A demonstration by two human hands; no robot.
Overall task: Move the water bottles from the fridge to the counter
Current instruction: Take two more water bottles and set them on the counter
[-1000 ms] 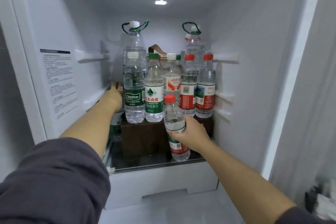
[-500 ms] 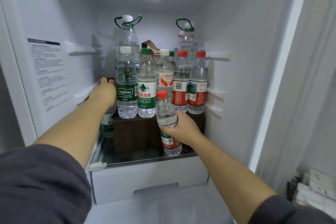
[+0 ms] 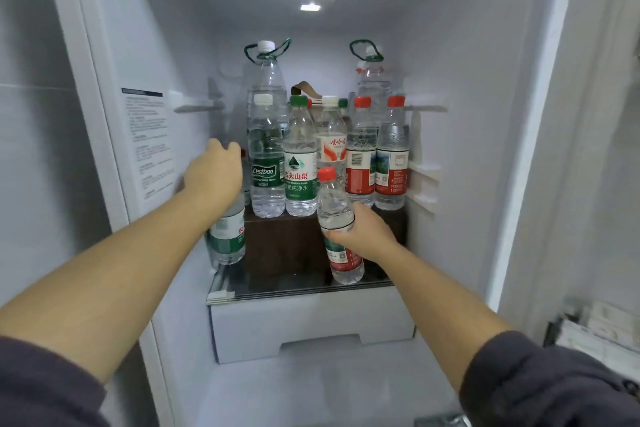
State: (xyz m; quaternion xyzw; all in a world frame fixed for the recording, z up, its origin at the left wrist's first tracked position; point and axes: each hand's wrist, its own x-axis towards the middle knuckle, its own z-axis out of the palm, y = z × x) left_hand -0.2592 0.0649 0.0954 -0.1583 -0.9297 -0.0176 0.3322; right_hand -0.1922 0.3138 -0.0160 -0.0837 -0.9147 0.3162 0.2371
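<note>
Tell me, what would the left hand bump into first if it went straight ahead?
Probably the green-labelled bottle beside the brown box: the left hand is right at its red-capped top. Depth is unclear.

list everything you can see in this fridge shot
drawer: 1, white, fridge bottom
glass shelf: 1, clear, above the drawer
brown box: 1, brown, on the glass shelf
carry-loop bottles: 2, clear, green loops, back row
Cestbon bottle: 1, white cap, left on the box
green-cap bottle: 1, green label, beside the Cestbon bottle
white-cap bottle: 1, red-white label, middle of the row
red-label bottles: 2, red caps, right on the box
green-label bottle: 1, clear, shelf left of the box
held bottle: 1, red cap, before the box
left grip: 1, over the green-label bottle's top, fingers hidden
right grip: 1, curled round the held bottle
</note>
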